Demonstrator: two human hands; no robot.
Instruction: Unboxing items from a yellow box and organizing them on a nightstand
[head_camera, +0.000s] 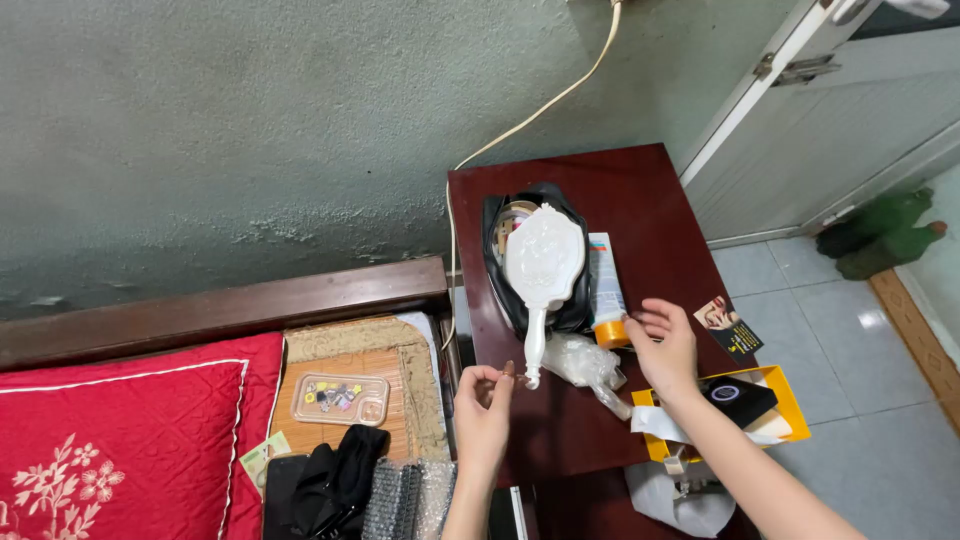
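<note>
A white ornate hand mirror (543, 270) lies face down across an open black pouch (505, 290) on a dark red bedside table (640, 200). My left hand (482, 415) pinches a thin small item just beside the tip of the mirror's handle. My right hand (665, 345) hovers with fingers spread next to a white tube with an orange cap (605, 290). A crumpled clear plastic bag (585, 362) lies between my hands.
A yellow box (785, 400) holding a black case (738, 398) and white paper sits at the table's front right; a small card (728, 326) lies beside it. On the bed: red pillow (120, 440), clear phone case (340, 398), black cloth (335, 480), bubble wrap (405, 500). A cable (530, 115) runs down the wall.
</note>
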